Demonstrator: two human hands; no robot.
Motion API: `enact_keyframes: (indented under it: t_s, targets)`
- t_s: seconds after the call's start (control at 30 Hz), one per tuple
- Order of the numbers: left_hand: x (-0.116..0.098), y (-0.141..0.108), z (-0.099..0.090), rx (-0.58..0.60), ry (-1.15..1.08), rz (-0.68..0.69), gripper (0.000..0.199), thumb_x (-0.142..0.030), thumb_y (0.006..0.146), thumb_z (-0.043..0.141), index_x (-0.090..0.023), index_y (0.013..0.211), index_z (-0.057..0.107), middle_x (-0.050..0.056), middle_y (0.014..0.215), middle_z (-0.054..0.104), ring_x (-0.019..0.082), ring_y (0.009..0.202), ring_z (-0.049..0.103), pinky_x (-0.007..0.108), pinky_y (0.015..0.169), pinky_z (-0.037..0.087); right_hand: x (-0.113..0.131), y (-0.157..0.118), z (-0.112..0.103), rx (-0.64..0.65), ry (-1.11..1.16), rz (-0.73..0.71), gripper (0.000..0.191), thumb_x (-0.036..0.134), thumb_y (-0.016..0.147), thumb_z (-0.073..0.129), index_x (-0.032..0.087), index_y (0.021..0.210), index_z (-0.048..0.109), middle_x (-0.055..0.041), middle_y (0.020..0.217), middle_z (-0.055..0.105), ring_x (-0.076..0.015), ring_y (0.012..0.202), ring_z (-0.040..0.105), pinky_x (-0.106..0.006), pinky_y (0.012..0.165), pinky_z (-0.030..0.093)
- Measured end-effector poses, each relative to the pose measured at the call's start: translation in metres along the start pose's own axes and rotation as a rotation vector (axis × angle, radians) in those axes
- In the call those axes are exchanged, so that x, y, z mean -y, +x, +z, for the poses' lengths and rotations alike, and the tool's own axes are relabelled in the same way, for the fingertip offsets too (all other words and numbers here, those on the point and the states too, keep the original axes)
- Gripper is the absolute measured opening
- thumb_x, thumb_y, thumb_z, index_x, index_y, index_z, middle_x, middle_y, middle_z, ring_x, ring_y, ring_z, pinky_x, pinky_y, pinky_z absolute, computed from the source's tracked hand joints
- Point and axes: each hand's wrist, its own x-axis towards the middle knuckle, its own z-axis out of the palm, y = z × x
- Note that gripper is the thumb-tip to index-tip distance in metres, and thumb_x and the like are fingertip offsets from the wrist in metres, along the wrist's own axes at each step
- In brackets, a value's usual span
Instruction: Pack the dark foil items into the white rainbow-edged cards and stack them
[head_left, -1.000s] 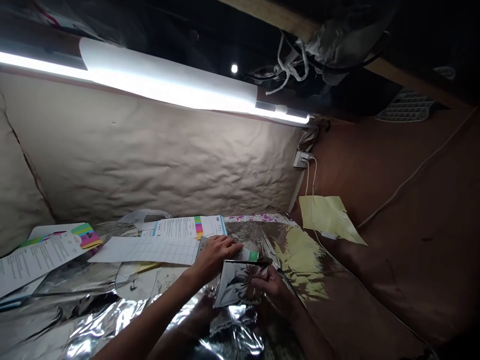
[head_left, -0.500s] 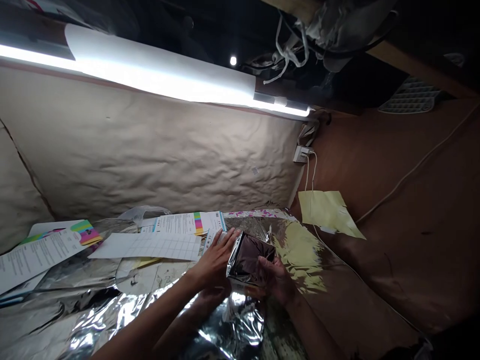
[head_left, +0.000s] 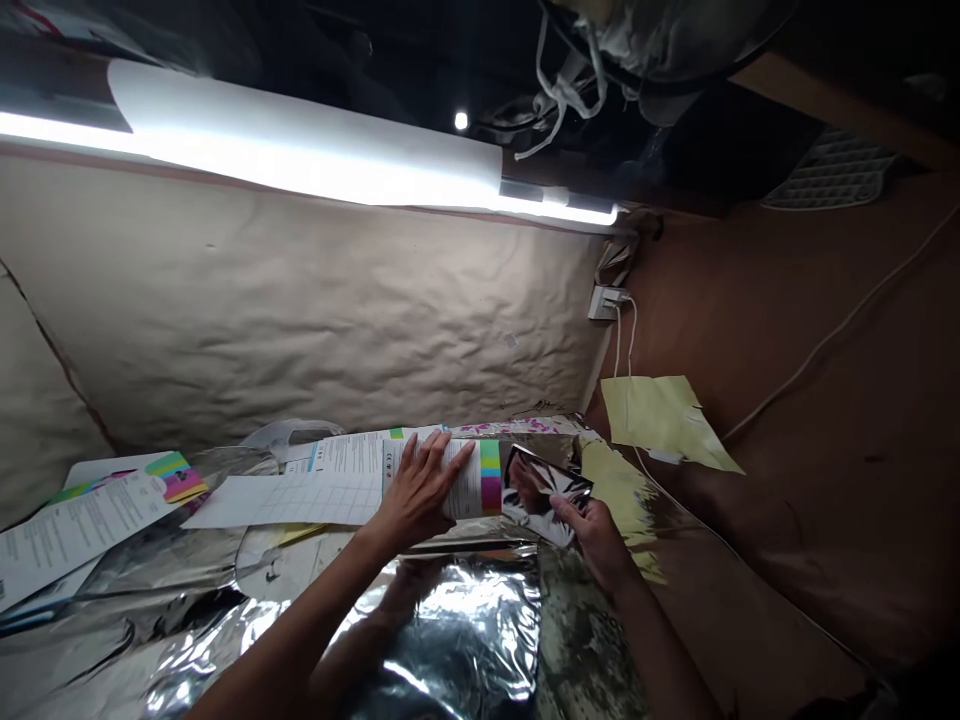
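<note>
My left hand (head_left: 427, 490) lies with its fingers spread on a white printed card or flat box (head_left: 471, 485), which has green, blue, yellow and magenta bands at its right end. To the right of it, my right hand (head_left: 596, 530) pinches the lower right edge of a shiny silver foil pouch (head_left: 541, 492), thumb on top. The pouch is tilted beside the coloured end of the card. Left of my left hand is a white sheet with a printed grid (head_left: 300, 500).
Silver foil sheeting (head_left: 450, 640) covers much of the work surface. Printed cards (head_left: 90, 520) lie at the far left. Yellow paper (head_left: 667, 420) hangs near the cables of a wall socket (head_left: 606, 302). A tube light (head_left: 315, 140) runs overhead.
My right hand has moved right with the foil pouch, away from my left hand. The card's coloured end is now uncovered, and my left hand has shifted slightly left onto it.
</note>
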Motion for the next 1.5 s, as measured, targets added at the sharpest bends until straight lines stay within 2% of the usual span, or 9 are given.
enact_keyframes:
  t_s: [0.17,0.3,0.5,0.73,0.97,1.13,1.3,1.4,1.5]
  targets:
    - [-0.016,0.0,-0.004,0.062,-0.018,0.173,0.111,-0.043,0.064,0.081,-0.026,0.155,0.018,0.018,0.154,0.024,0.038,0.146,0.016,0.058,0.117,0.006,0.009,-0.012,0.016,0.23,-0.087,0.089,0.037,0.051,0.072,0.077,0.015,0.077,0.073,-0.0033,0.07,0.069,-0.0197,0.068,0.062,-0.03,0.069,0.05]
    - [-0.031,-0.001,-0.001,0.085,-0.018,0.177,0.112,-0.034,0.064,0.081,-0.029,0.155,0.016,0.017,0.155,0.023,0.037,0.146,0.016,0.056,0.117,0.007,0.008,-0.016,0.024,0.369,-0.052,0.128,0.043,0.053,0.08,0.07,0.016,0.102,0.073,-0.0053,0.083,0.073,-0.0211,0.075,0.065,-0.034,0.075,0.051]
    - [-0.032,-0.001,0.001,0.068,-0.026,0.107,0.109,-0.038,0.065,0.08,-0.026,0.154,0.019,0.019,0.154,0.023,0.039,0.145,0.016,0.057,0.117,0.006,0.007,-0.012,0.018,0.175,0.013,0.18,0.044,0.052,0.069,0.08,0.016,0.093,0.074,-0.0038,0.078,0.072,-0.0209,0.069,0.067,-0.038,0.074,0.054]
    - [-0.036,0.0,-0.002,0.055,-0.024,0.121,0.106,-0.027,0.066,0.076,-0.026,0.155,0.019,0.019,0.155,0.021,0.04,0.145,0.016,0.058,0.117,0.006,0.011,-0.026,0.043,0.336,0.324,0.187,0.045,0.06,0.081,0.066,0.017,0.091,0.072,-0.0078,0.081,0.072,-0.0233,0.081,0.068,-0.038,0.077,0.054]
    - [-0.047,-0.002,-0.002,0.105,-0.045,0.194,0.111,-0.023,0.064,0.076,-0.029,0.155,0.013,0.018,0.156,0.017,0.039,0.145,0.015,0.057,0.117,0.008,-0.006,-0.019,0.039,0.098,0.084,0.123,0.038,0.051,0.069,0.079,0.016,0.083,0.073,-0.0038,0.07,0.072,-0.0238,0.07,0.066,-0.038,0.07,0.054]
    - [-0.055,-0.004,-0.003,0.126,-0.054,0.212,0.113,-0.024,0.063,0.078,-0.032,0.155,0.013,0.017,0.155,0.021,0.039,0.144,0.019,0.058,0.117,0.009,-0.001,-0.027,0.043,0.256,0.267,0.289,0.031,0.04,0.069,0.081,0.017,0.088,0.072,-0.0037,0.075,0.073,-0.0201,0.069,0.066,-0.032,0.069,0.052]
    - [-0.056,-0.003,-0.008,0.068,-0.048,0.132,0.103,-0.03,0.07,0.074,-0.031,0.155,0.015,0.015,0.156,0.022,0.04,0.143,0.019,0.059,0.117,0.005,0.019,-0.03,0.033,0.415,0.449,0.321,0.044,0.057,0.083,0.063,0.017,0.099,0.069,-0.0076,0.087,0.072,-0.0222,0.085,0.067,-0.034,0.08,0.051]
    - [-0.059,-0.005,-0.007,0.067,-0.029,0.126,0.103,-0.027,0.071,0.071,-0.031,0.156,0.013,0.015,0.156,0.023,0.039,0.144,0.019,0.059,0.117,0.004,0.02,-0.033,0.033,0.509,0.375,0.233,0.04,0.049,0.081,0.07,0.017,0.105,0.067,-0.006,0.089,0.071,-0.0212,0.086,0.065,-0.033,0.082,0.049]
    - [-0.063,-0.008,-0.001,0.068,-0.003,0.146,0.105,-0.021,0.07,0.072,-0.031,0.156,0.011,0.016,0.154,0.027,0.039,0.143,0.021,0.059,0.116,0.006,0.012,-0.035,0.039,0.524,0.195,0.2,0.038,0.038,0.07,0.082,0.016,0.098,0.068,-0.0023,0.081,0.068,-0.0189,0.077,0.062,-0.03,0.075,0.048]
